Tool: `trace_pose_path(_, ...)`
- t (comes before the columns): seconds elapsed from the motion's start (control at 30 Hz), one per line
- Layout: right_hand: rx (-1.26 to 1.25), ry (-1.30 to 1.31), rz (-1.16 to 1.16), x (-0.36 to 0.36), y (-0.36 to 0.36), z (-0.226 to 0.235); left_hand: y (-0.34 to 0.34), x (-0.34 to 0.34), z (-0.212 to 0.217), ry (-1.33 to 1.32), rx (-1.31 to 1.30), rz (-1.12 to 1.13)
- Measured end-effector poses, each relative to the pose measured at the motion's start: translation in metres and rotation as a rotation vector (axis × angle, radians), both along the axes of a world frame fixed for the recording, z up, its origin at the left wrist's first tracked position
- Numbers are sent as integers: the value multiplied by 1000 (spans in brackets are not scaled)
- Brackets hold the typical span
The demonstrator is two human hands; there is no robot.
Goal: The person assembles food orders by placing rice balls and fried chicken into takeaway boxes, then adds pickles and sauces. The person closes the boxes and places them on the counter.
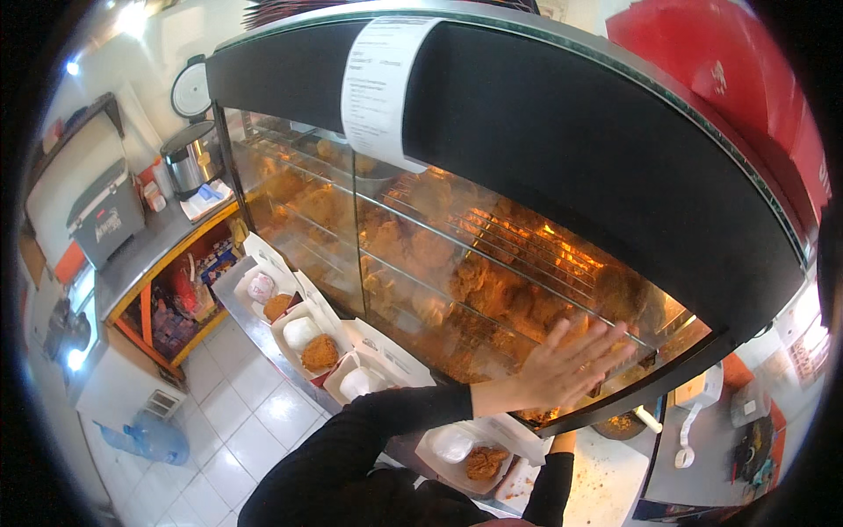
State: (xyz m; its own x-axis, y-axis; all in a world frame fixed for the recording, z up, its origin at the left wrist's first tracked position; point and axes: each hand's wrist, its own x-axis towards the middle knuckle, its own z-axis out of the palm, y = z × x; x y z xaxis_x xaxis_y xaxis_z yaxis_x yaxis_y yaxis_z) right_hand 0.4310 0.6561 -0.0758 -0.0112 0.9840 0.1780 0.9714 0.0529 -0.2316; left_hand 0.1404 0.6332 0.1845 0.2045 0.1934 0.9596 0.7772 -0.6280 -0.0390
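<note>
Left hand (566, 364) flat and spread, gripping nothing, pressed on the warmer's glass door (457, 263); right hand hidden beneath at five o'clock, can't tell its state. Shove too hard and open meal boxes (307, 338) at nine o'clock could get knocked

left hand (571, 364) flat on glass door (492, 281) of warming case (fried chicken (492, 290) inside).
</note>
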Motion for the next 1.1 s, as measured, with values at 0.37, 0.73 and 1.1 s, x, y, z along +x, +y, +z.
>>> trace_pose_path(0.37, 107, 385, 143, 15, 11, 15, -41, -83, 62, 25, 12, -431)
trace_pose_path(0.73, -139, 830, 61, -44, -17, 65, -26, -249, 165, -602, -184, 203)
trace_pose_path(1.1, 224, 1139, 177, -80, -11, 42, -57, -285, 153, 139, 141, 1102)
